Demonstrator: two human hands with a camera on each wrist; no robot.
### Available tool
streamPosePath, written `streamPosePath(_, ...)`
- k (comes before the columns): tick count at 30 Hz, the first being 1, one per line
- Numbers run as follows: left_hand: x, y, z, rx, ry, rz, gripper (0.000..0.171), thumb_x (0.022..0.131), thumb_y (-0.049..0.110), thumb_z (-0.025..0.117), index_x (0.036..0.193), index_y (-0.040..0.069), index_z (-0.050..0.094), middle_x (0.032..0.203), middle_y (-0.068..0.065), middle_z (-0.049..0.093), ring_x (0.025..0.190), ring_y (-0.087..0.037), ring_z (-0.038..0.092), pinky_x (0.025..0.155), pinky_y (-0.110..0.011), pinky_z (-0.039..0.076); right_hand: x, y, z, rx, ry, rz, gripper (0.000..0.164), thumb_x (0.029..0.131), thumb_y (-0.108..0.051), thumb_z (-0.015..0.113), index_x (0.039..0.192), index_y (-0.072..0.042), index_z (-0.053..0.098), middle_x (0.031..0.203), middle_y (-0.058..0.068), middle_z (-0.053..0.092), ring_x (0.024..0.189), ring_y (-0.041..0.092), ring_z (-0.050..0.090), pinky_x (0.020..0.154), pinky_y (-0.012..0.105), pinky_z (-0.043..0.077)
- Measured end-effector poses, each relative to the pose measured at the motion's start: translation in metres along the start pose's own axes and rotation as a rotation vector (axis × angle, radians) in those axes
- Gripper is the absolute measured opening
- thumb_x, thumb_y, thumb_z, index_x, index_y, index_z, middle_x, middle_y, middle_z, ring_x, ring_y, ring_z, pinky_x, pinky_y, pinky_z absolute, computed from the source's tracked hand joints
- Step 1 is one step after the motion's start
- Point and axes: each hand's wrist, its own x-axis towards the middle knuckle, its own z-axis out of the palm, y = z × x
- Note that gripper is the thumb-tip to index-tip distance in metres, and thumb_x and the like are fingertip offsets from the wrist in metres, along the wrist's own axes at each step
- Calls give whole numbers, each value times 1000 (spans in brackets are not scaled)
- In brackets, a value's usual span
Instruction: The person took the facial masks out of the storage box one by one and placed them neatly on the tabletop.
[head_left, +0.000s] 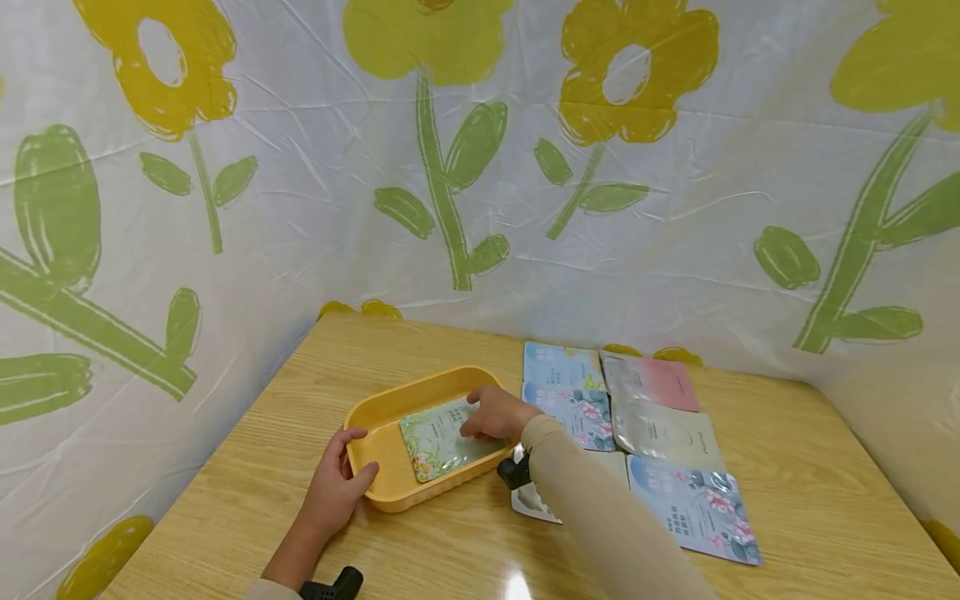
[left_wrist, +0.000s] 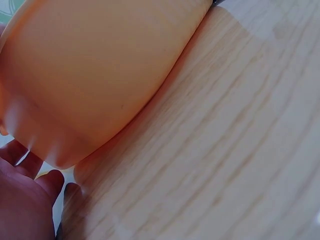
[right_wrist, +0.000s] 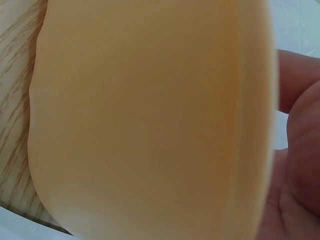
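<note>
A yellow plastic tray (head_left: pixel 386 492) stands on the wooden table, with a green-and-white face-mask packet (head_left: pixel 435 442) lying flat inside it. My left hand (head_left: pixel 333 487) grips the tray's left end, fingers over the rim and thumb at the near corner. Over the right part of the tray is my right hand (head_left: pixel 501 415), its index finger and thumb spread apart above the packet. In the right wrist view the tray's outer wall (right_wrist: pixel 140 120) hides the fingertips, so whether they touch the packet cannot be seen.
Right of the tray lie several more packets: light blue with yellow (head_left: pixel 562 365), blue floral (head_left: pixel 573 415), pink-silver (head_left: pixel 652 382), pale silver (head_left: pixel 667 433) and another blue floral one (head_left: pixel 697 508). One silver packet (head_left: pixel 534 504) is partly under my right forearm. A flowered cloth (head_left: pixel 525 267) hangs behind the table.
</note>
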Motion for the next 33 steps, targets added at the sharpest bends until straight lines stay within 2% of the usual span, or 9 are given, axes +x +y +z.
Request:
streamPosePath(14,0,0,-1,-6,-3,24,48,91,-11,57,134,-9,37,143,-32,36,129,-45,44,88,-17,49,-1,0,1,-45,-44,-46,67,87,-10,73,145,6,43,69,4,59,60,16,48,59,26,41)
streamPosePath(21,0,-1,-1,-8,-1,29,48,91,-12,58,133,-10,37,143,-32,37,129,-45,44,88,-18,49,-1,-1,1,-37,-25,8,67,87,-12,74,146,1,44,60,1,46,55,15,43,54,25,36)
streamPosePath(24,0,0,0,-6,-1,28,48,91,-11,58,134,-9,37,144,-32,35,130,-45,43,88,-18,49,-1,-1,1,-17,-29,13,68,87,-12,74,147,1,44,60,1,45,54,15,42,53,25,35)
streamPosePath(27,0,0,0,-5,-1,22,48,91,-11,58,134,-9,37,147,-31,33,130,-45,43,88,-18,49,0,0,1,12,-37,9,68,88,-11,74,147,1,44,73,4,51,54,15,41,55,26,37)
streamPosePath(29,0,1,0,-4,-3,16,48,91,-10,58,134,-8,37,148,-31,32,131,-44,43,89,-19,49,0,1,1,20,-37,4,68,88,-11,75,147,0,44,91,9,58,58,16,44,60,29,42)
streamPosePath(32,0,1,0,-4,-3,8,48,91,-10,59,134,-7,37,149,-30,30,131,-44,42,89,-20,49,0,2,1,25,-38,-15,67,87,-13,76,147,-1,46,122,16,57,82,21,57,77,35,50)
streamPosePath(33,0,1,0,-5,-3,6,48,91,-9,59,134,-7,36,150,-30,30,131,-44,42,89,-20,49,1,2,1,31,-39,-21,67,87,-13,76,147,-1,46,128,19,56,91,24,58,83,38,51)
